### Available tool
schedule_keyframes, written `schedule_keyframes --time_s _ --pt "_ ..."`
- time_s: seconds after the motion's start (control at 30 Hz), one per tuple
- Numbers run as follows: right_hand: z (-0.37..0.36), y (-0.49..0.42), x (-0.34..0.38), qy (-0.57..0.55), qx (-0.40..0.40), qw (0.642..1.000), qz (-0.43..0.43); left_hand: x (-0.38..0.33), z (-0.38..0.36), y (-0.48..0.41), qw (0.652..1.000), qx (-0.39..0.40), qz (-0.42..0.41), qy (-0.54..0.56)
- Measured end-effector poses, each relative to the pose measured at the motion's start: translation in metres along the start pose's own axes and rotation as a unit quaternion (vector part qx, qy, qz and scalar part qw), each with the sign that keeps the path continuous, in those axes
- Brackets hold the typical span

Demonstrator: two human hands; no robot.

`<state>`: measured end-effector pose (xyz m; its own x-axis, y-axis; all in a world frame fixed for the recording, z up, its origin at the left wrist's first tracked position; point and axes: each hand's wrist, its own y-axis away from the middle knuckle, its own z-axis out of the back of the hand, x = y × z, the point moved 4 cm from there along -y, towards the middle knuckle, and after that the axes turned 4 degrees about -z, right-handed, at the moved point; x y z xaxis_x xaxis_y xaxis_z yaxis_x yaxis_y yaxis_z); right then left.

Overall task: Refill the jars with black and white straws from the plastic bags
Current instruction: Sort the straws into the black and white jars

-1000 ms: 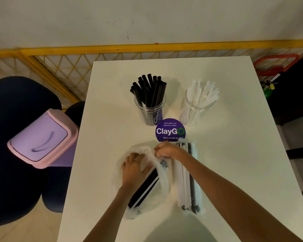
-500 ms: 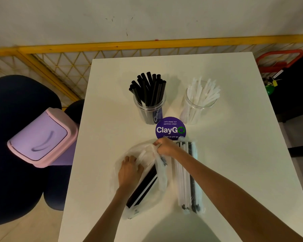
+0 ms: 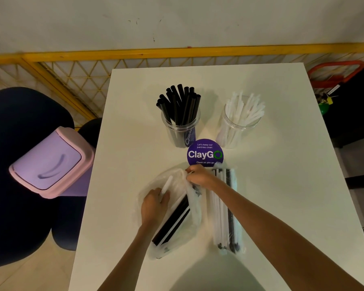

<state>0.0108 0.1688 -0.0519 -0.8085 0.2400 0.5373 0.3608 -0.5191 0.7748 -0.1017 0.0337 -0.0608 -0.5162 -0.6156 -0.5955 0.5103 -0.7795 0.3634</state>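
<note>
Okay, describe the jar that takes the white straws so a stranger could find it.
On the white table, find the round purple ClayGo sticker. Two clear plastic jars stand just beyond it; take the right-hand jar, holding white straws, not its neighbour with black ones.

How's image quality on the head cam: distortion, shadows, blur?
Head view: wide-angle bowing bends the yellow railing and splays the white table edges; a soft shadow falls on the near table edge; the left hand and right hand on the plastic bag look slightly soft; both jars are readable; corners are dim.
</note>
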Motion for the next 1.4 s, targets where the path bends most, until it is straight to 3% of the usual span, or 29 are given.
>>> schedule_keyframes --time_s 0.1,0.27,0.6,1.0,1.2,1.4 --pt "0.001 0.002 -0.003 -0.001 0.007 1.0 -0.009 -0.001 0.005 0.002 0.997 -0.033 0.024 0.061" --pt "0.001 0.002 -0.004 0.002 0.029 0.999 -0.013 0.005 0.0 0.002 0.998 0.003 0.03 0.057" --pt "-0.001 0.001 -0.004 0.026 0.026 0.999 -0.002 0.0 -0.005 0.004 0.993 0.001 -0.013 -0.117" --pt "0.004 0.004 0.001 0.019 -0.005 1.0 0.014 -0.006 0.018 0.009 0.993 -0.056 -0.081 0.058" --pt "0.011 0.019 0.01 -0.063 -0.061 0.995 0.046 -0.03 0.012 0.01 0.991 -0.001 -0.113 0.068" --pt "0.018 0.034 0.002 -0.018 -0.068 0.995 0.067 -0.033 -0.008 0.008 0.993 0.096 -0.063 -0.018"
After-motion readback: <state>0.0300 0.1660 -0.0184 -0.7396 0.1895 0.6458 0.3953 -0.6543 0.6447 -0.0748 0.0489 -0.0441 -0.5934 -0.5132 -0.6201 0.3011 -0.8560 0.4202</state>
